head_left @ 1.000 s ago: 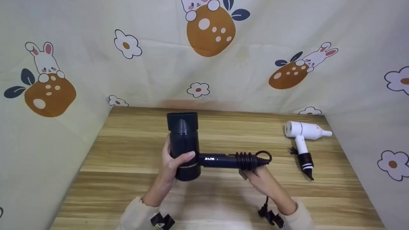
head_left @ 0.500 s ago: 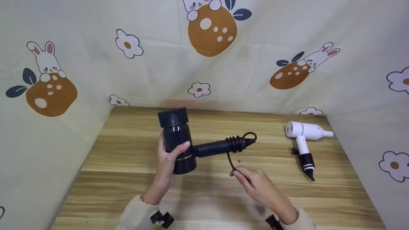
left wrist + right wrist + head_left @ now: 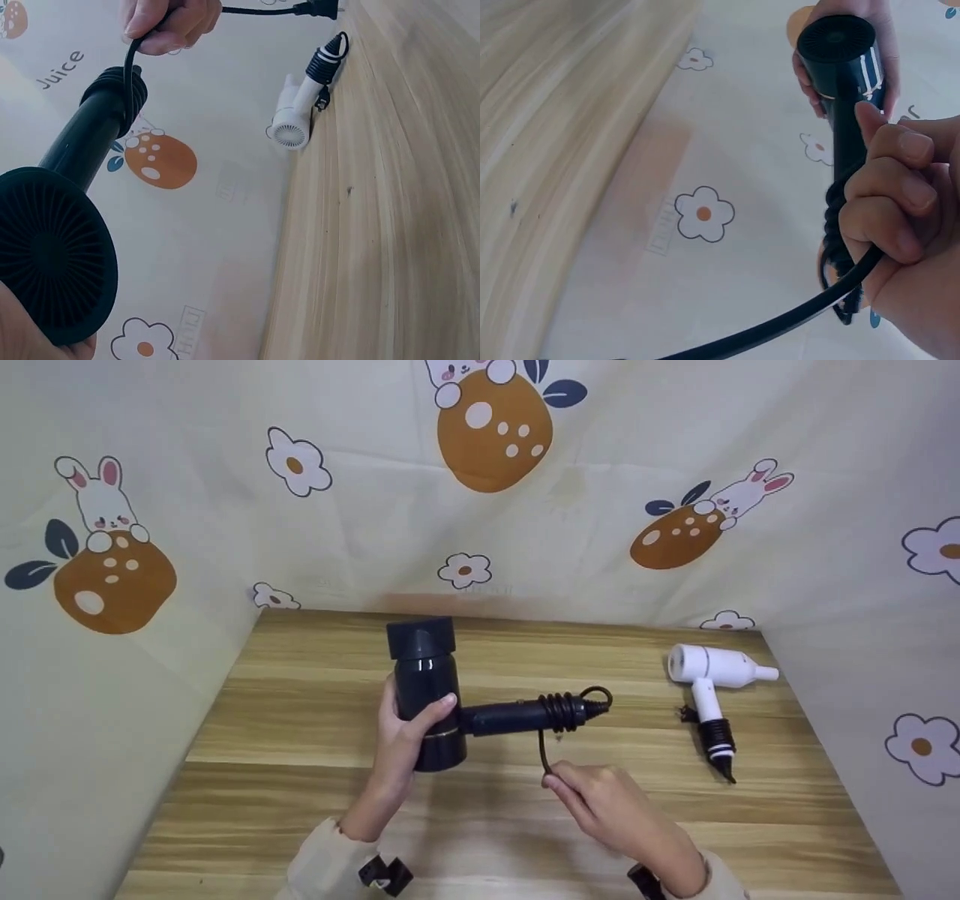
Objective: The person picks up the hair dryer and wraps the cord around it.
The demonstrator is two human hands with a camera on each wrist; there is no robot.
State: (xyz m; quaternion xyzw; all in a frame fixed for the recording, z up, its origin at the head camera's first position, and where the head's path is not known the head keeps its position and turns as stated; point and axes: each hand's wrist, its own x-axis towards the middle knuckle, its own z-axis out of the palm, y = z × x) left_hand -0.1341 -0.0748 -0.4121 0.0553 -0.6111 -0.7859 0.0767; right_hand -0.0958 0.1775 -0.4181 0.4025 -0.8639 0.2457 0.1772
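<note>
A dark hair dryer with a flat nozzle is held above the table, its handle pointing right. My left hand grips the dryer's barrel, thumb across the front. Black power cord is wound several times round the handle's end, and one length hangs down from the coils. That length is gripped by my right hand, just below the handle. In the left wrist view, the round air-intake grille faces the camera and the cord's plug dangles beyond the right hand.
A white hair dryer lies at the table's right side, its black cord wrapped round its handle. The wood-grain table is bordered by a printed cloth at the back and sides.
My right hand has left the underside of the handle's end and come down to the cord, drawing one length away from the coils. The dryer tilted, then partly levelled, staying in my left hand.
</note>
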